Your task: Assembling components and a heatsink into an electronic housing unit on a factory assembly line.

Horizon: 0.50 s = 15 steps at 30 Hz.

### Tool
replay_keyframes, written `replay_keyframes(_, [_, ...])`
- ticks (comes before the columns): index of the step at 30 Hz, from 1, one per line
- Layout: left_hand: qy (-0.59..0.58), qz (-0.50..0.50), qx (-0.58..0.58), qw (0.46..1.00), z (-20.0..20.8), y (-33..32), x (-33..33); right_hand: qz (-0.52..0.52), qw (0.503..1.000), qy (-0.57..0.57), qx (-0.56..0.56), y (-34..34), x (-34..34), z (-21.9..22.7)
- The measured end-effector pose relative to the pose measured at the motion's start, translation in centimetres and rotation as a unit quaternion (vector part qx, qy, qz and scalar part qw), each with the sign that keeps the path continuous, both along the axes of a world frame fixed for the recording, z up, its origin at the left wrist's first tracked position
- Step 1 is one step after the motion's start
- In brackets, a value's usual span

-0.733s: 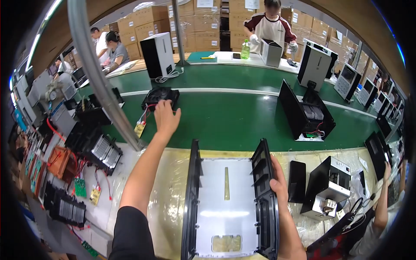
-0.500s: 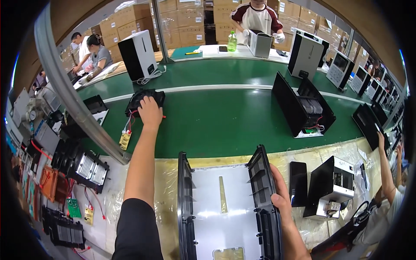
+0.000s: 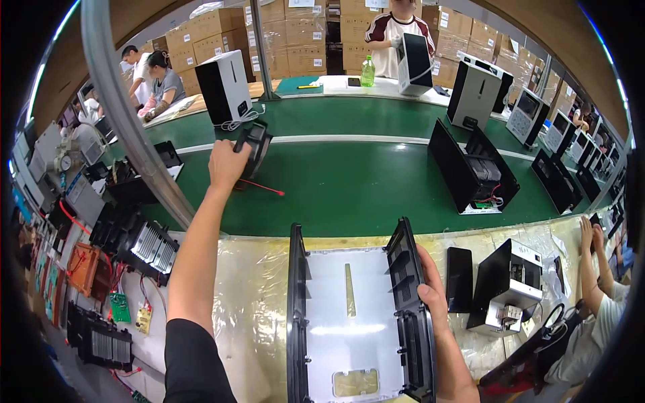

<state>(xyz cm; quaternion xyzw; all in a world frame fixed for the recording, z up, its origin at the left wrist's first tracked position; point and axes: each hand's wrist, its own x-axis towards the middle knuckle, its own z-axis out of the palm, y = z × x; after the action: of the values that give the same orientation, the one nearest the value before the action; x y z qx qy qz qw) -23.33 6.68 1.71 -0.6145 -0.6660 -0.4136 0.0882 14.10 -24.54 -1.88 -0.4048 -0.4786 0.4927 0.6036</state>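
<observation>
My left hand (image 3: 228, 164) reaches out over the green conveyor belt (image 3: 342, 191) with its fingers closed on a black plastic module (image 3: 258, 149). The module is tilted up, and a thin red wire (image 3: 265, 188) trails from it to the right; most of its near side is hidden by my hand. Close to me lies an open housing (image 3: 324, 289) with a white inner panel and black ribbed side walls. A narrow slot and a rectangular cutout pierce the panel. My right hand (image 3: 435, 295) grips the housing's right wall from outside, thumb on the edge.
A partly assembled black housing (image 3: 474, 171) stands on the belt at right. Finned black modules (image 3: 151, 248) and circuit boards (image 3: 119, 307) lie at left. A metal post (image 3: 131, 127) rises beside my left arm. A black-and-white unit (image 3: 507, 285) sits at right, near a co-worker's hands (image 3: 592, 245).
My left hand has lifted and tilted the black module, pulling its wires off the near belt. Across the belt, a person has raised and turned a unit. My right hand still grips the housing.
</observation>
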Motion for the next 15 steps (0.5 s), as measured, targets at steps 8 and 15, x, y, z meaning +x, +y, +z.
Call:
replay_keyframes(8, [-0.346,-0.246,0.052,0.904,11.0,-8.4,1.8,-0.120,0.971,-0.154,0.139,1.1,2.3,1.3])
replay_keyframes(15, [-0.442,-0.425,0.108,0.783,17.9,-19.2,4.0,-0.252,0.758,-0.411,0.440,2.8,-3.1,16.0])
